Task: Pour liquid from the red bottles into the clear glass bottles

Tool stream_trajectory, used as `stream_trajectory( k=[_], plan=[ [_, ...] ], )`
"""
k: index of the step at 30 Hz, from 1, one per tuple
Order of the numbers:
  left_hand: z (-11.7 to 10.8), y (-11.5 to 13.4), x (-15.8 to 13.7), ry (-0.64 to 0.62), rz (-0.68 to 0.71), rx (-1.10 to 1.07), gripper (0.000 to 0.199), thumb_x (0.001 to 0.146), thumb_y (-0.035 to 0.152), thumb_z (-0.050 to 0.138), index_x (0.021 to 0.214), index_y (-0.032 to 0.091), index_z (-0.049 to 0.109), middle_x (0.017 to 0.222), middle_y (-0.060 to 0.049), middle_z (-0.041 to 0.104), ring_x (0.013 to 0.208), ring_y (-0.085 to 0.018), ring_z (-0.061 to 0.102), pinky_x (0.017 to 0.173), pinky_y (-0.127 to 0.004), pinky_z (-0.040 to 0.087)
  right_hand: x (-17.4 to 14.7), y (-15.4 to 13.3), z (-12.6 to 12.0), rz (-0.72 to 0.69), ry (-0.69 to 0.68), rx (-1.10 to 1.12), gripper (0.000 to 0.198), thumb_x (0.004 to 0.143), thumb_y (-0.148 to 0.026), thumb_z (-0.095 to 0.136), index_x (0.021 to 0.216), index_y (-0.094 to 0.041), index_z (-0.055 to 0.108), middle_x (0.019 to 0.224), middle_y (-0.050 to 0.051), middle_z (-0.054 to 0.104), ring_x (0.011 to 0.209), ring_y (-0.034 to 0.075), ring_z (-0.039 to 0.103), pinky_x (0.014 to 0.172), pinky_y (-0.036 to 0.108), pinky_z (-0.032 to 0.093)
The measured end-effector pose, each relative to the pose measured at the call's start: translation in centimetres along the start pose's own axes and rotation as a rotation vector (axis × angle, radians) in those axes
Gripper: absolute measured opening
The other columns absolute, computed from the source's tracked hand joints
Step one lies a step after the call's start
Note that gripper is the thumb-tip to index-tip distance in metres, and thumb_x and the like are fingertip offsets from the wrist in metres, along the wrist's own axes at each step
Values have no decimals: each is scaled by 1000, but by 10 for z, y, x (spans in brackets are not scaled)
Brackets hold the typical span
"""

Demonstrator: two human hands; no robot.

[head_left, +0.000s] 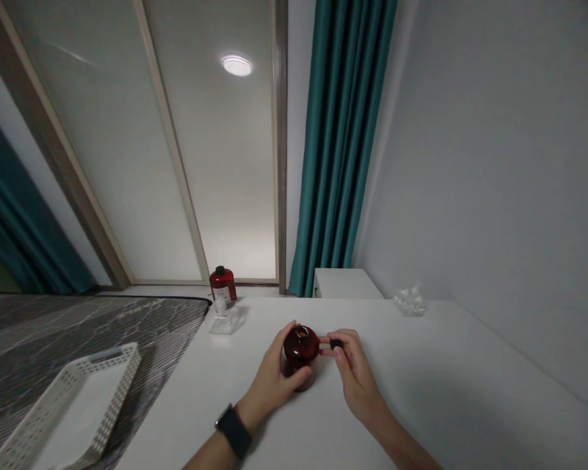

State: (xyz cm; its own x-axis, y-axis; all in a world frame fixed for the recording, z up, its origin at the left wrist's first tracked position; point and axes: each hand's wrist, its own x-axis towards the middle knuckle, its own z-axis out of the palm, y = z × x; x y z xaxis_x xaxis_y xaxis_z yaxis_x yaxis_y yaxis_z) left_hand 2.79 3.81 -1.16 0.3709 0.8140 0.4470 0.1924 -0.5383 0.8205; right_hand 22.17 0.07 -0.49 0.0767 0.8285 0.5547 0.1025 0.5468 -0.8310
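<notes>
A dark red bottle [301, 349] stands on the white table, its round neck uncovered at the top. My left hand [273, 373], with a black watch on the wrist, is wrapped around the bottle from the left, thumb across its front. Just right of the bottle, my right hand [355, 375] pinches a small black cap [336, 343] between thumb and fingers. Some of its fingertips reach toward the bottle's side; whether they touch it I cannot tell.
Another red bottle with a black cap [222, 282] stands at the table's far left corner, behind a clear plastic item [225, 320]. Crumpled clear plastic [410, 301] lies at the back right. A white perforated basket [105, 424] sits left of the white table [396, 405].
</notes>
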Motion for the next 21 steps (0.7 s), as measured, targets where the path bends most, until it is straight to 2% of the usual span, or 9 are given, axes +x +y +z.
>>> stream_trajectory(
  k=[2,7,11,15,18,21],
  plan=[
    [-1,-1,0,-7,4,15,77,82,30,70,148,18,33,150,-18,45,141,-36,43,119,-57,32,0,1,1,-4,30,-13,22,103,-34,43,116,-27,59,111,7,54,101,21,64,83,37,61],
    [-3,-7,-5,-84,102,100,79,84,30,65,151,16,25,154,-21,38,143,-36,39,119,-58,31,2,9,-3,39,186,-92,16,97,-36,56,106,-24,60,97,5,64,90,19,68,83,34,57],
    [4,-12,-9,-13,76,152,85,78,31,73,148,18,27,146,-20,46,135,-37,47,114,-60,38,4,12,-6,18,288,-133,15,89,-37,67,93,-23,61,95,7,69,94,22,68,86,38,57],
    [8,-9,-7,66,218,214,78,76,28,76,141,23,35,133,-16,53,122,-34,56,103,-56,49,5,6,-7,-34,303,-120,13,89,-33,68,85,-24,60,98,8,73,99,24,70,89,43,56],
    [7,0,-2,57,308,295,78,76,21,74,143,25,35,130,-15,53,120,-33,56,98,-53,52,6,-3,-6,-84,312,-80,9,90,-30,66,87,-24,60,101,9,74,102,24,70,88,43,57],
    [5,9,1,43,347,356,81,75,17,74,145,26,34,130,-15,54,118,-32,56,97,-52,52,4,-10,-4,-116,253,-86,5,91,-27,66,91,-25,61,103,8,74,103,23,70,89,42,56]
  ],
)
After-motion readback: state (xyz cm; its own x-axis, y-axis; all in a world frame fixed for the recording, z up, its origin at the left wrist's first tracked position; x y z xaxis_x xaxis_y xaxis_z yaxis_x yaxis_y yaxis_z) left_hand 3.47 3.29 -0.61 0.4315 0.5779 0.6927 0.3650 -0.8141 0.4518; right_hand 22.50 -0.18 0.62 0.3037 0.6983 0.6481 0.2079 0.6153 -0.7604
